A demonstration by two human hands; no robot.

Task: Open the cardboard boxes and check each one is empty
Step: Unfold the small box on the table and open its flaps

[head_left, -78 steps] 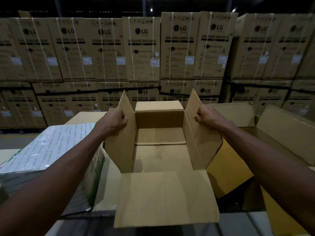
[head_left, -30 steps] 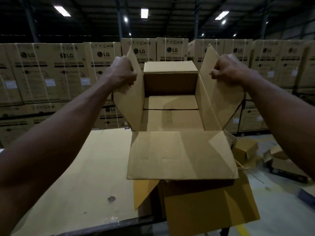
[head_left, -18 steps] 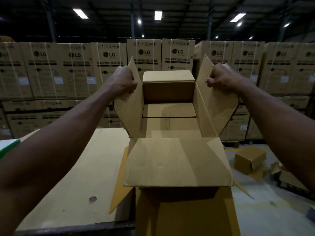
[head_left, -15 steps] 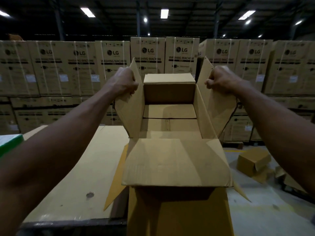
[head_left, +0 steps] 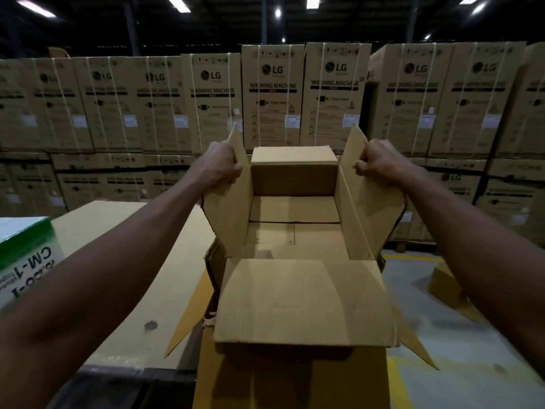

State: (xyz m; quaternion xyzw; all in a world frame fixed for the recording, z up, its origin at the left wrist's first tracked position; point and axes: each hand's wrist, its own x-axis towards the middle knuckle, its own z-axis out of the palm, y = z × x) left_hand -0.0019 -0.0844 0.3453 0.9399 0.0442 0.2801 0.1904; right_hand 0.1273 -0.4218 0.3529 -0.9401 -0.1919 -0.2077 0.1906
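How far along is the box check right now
Done: the held brown cardboard box has all four flaps open, and its visible floor is bare. In hand: left hand and right hand grip its side flaps. Left: a flapped brown box beneath it, contents hidden.

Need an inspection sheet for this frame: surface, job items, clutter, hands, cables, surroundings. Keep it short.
Surface: flat cardboard sheet on a raised platform at left.
Job's things: open cardboard box held up, all four flaps spread; the visible interior shows nothing inside.
Clutter: green-and-white carton at far left; small cardboard boxes lying on the floor at right.
Hands: left hand grips the left flap; right hand grips the right flap.
Cables: nothing seen.
Surroundings: stacked LG washing machine cartons across the back, ceiling lights on, concrete floor with yellow lines.
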